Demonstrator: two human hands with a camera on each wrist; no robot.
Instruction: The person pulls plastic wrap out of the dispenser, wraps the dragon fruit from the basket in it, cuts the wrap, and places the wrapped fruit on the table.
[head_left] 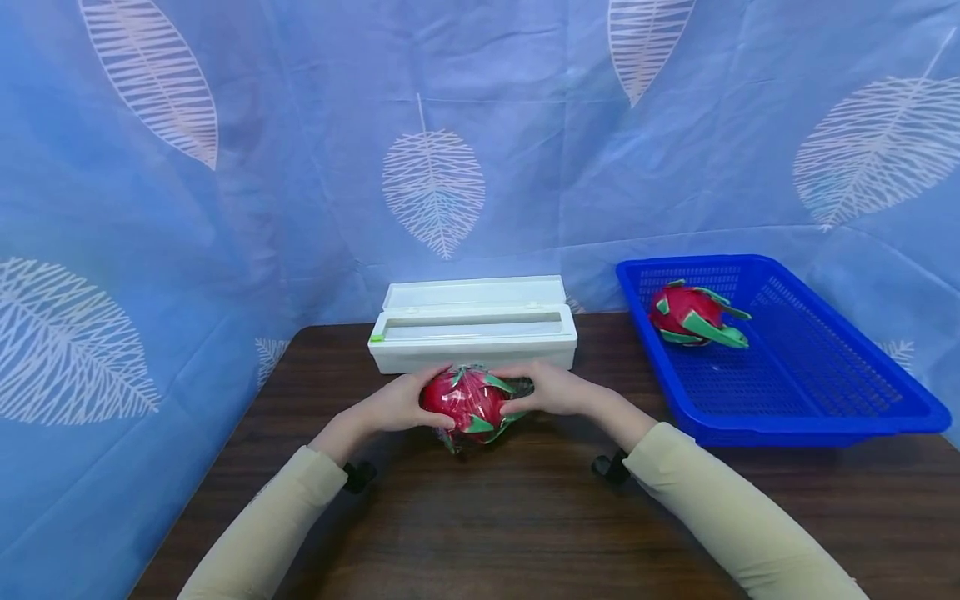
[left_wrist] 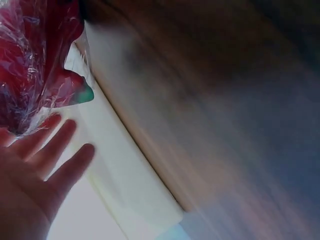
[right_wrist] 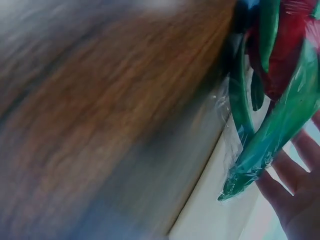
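Holding film-wrapped dragon fruit (head_left: pixel 467 402) between left hand (head_left: pixel 397 406) and right hand (head_left: pixel 555 390) over table (head_left: pixel 480 517), with fingers and thumbs curved wide around it, hiding part of open white box (head_left: pixel 450 353). From right wrist, showing wrapped green leaf (right_wrist: pixel 275 142) close up; from head only, second dragon fruit (head_left: pixel 684 312) in blue basket (head_left: pixel 795 379).

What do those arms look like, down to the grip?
They're in long, pale beige sleeves. A small black item shows near each cuff; what it is, I can't tell. The left grip and right grip are bare, without gloves.
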